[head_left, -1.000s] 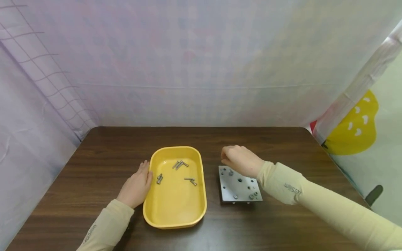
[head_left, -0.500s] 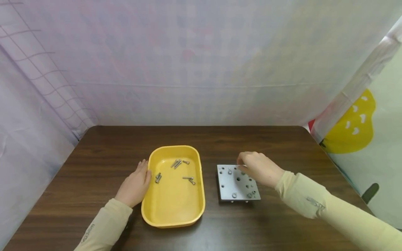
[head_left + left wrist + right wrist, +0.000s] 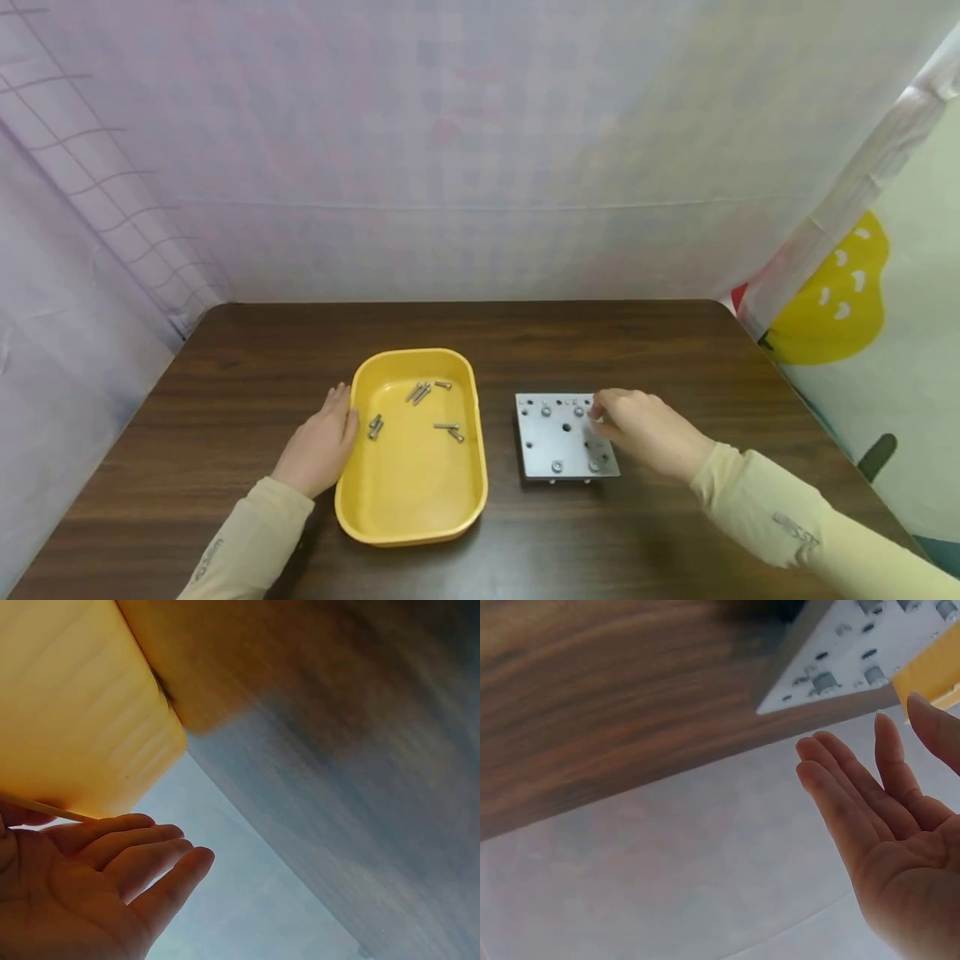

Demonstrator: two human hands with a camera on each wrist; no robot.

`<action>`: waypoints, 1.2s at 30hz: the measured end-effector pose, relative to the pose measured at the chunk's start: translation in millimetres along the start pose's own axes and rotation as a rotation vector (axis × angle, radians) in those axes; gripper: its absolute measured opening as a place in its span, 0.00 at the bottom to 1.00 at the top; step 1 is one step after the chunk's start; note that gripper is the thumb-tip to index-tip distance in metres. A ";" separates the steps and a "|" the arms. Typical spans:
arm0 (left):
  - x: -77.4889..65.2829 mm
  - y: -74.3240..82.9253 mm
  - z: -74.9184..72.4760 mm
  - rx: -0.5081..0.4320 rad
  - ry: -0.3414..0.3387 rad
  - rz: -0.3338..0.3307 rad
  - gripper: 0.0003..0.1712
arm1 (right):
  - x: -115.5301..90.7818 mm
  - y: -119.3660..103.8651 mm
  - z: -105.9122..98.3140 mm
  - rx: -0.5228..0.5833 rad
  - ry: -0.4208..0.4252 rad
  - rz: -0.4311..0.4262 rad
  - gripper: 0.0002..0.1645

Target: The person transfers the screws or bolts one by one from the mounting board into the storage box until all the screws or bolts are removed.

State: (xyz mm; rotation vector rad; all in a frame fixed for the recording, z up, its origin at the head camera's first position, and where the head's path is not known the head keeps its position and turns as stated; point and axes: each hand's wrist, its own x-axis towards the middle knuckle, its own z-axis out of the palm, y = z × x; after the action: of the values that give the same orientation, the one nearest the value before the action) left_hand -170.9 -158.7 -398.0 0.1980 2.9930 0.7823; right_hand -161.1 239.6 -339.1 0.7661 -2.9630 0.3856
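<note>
My left hand (image 3: 317, 442) rests with extended fingers along the left rim of a yellow tray (image 3: 411, 521). In the left wrist view its fingers (image 3: 146, 859) lie straight beside the tray wall (image 3: 82, 697). Several small metal screws (image 3: 422, 393) lie in loose groups on the tray floor. To the right sits a square silver metal plate (image 3: 543, 437) with holes and several cap screws (image 3: 557, 467) standing in it. My right hand (image 3: 648, 429) hovers at the plate's right side. The right wrist view shows that hand (image 3: 885, 802) with parted, relaxed fingers and nothing between them.
Everything stands on a dark wood-grain table (image 3: 285, 350). A pale patterned cloth (image 3: 465, 167) hangs behind the table's far edge. A yellow printed shape (image 3: 832, 300) shows on the wall covering at the right.
My right hand has moved right and nearer across the plate, uncovering a cap screw near its far edge. My left hand stays at the tray. One screw in the far group lies slightly apart.
</note>
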 end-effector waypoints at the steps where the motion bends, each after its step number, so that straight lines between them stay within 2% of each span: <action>1: -0.2 0.0 0.0 0.000 0.001 0.000 0.31 | -2.5 1.0 1.9 0.003 0.003 0.003 0.04; 6: 0.1 -0.6 0.4 -0.003 0.004 0.003 0.31 | -14.7 6.5 12.5 0.029 0.008 -0.001 0.06; 15: -0.6 -1.4 3.0 -0.005 -0.011 -0.004 0.31 | -27.3 10.0 24.0 -0.010 0.039 -0.026 0.10; 21: -1.2 -0.3 2.1 -0.006 -0.012 -0.014 0.32 | -30.2 10.8 27.4 -0.020 0.034 -0.024 0.11; 30: -1.5 -0.8 1.0 -0.008 0.019 0.005 0.31 | -30.8 9.1 30.1 -0.009 0.041 -0.004 0.10; 36: -1.4 0.5 -0.3 -0.010 0.018 0.005 0.31 | -31.0 7.2 33.4 -0.038 0.079 -0.014 0.10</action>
State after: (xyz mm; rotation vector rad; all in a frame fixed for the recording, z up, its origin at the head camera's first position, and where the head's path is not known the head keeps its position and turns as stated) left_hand -169.5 -158.6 -397.5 0.1991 3.0061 0.8045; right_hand -137.2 251.8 -376.7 0.7488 -2.8812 0.3500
